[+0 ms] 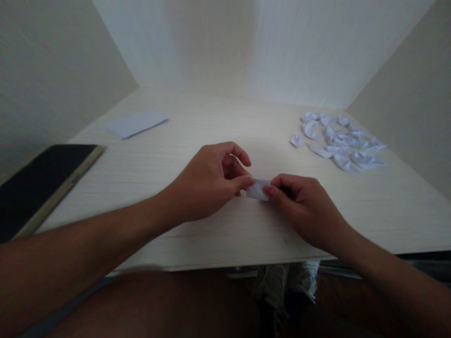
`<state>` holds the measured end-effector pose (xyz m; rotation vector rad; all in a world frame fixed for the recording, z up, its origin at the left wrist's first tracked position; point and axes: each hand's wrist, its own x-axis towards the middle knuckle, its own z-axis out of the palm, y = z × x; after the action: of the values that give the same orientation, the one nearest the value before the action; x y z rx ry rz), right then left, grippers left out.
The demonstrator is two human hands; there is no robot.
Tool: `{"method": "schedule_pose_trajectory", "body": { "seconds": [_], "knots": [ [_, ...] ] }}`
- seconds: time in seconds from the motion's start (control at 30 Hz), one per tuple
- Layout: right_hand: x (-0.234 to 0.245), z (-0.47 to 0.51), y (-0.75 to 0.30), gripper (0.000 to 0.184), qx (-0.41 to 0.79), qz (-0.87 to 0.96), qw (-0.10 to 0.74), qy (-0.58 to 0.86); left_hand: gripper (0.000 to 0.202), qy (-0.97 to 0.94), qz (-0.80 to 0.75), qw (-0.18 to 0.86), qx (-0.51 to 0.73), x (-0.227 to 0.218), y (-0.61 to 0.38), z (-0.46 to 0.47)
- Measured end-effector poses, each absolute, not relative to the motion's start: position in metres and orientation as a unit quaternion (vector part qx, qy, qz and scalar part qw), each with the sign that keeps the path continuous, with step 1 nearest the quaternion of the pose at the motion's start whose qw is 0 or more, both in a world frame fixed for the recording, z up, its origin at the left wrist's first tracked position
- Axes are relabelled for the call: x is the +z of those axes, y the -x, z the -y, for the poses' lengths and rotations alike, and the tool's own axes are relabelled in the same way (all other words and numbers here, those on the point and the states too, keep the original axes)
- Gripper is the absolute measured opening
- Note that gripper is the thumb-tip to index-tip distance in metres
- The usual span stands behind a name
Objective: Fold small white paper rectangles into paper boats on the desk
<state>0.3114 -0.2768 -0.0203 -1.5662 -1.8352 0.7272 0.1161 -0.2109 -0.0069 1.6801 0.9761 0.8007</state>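
A small folded piece of white paper [259,189] is held between my two hands, just above the front middle of the table. My left hand [221,176] pinches its left end between thumb and a finger, while the other fingers curl loosely above. At the right end, the thumb and bent index finger of my right hand [298,202] grip the paper. Only the middle of the paper shows; its ends are covered by my fingertips.
Several small folded white paper pieces [340,138] lie in a cluster at the right back. A flat stack of white paper [137,123] rests at the left back. A dark tablet-like slab [42,183] with a tan edge lies at the left. Pale panels [211,47] enclose the table [141,171].
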Motion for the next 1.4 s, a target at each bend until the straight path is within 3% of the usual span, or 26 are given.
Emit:
{"method": "schedule_pose_trajectory", "body": {
  "seconds": [0.23, 0.6, 0.8, 0.97, 1.4],
  "knots": [
    [-0.021, 0.276, -0.312, 0.029, 0.268, 0.709, 0.306, 0.576, 0.022, -0.658, -0.404, 0.500, 0.391, -0.007, -0.120, 0.213],
    [-0.027, 0.276, -0.314, 0.029, 0.229, 0.709, 0.333, 0.578, 0.008, -0.765, -0.359, 0.466, 0.263, -0.019, -0.107, 0.191],
    [-0.029, 0.274, -0.307, 0.030, 0.231, 0.662, 0.412, 0.582, 0.005, -0.656, -0.384, 0.547, 0.350, -0.012, -0.120, 0.208],
    [-0.029, 0.269, -0.307, 0.031, 0.206, 0.644, 0.459, 0.576, 0.013, -0.595, -0.393, 0.622, 0.323, -0.012, -0.129, 0.217],
    [-0.034, 0.263, -0.307, 0.035, 0.227, 0.656, 0.423, 0.582, 0.013, -0.627, -0.376, 0.597, 0.330, -0.020, -0.127, 0.219]
  ]
}}
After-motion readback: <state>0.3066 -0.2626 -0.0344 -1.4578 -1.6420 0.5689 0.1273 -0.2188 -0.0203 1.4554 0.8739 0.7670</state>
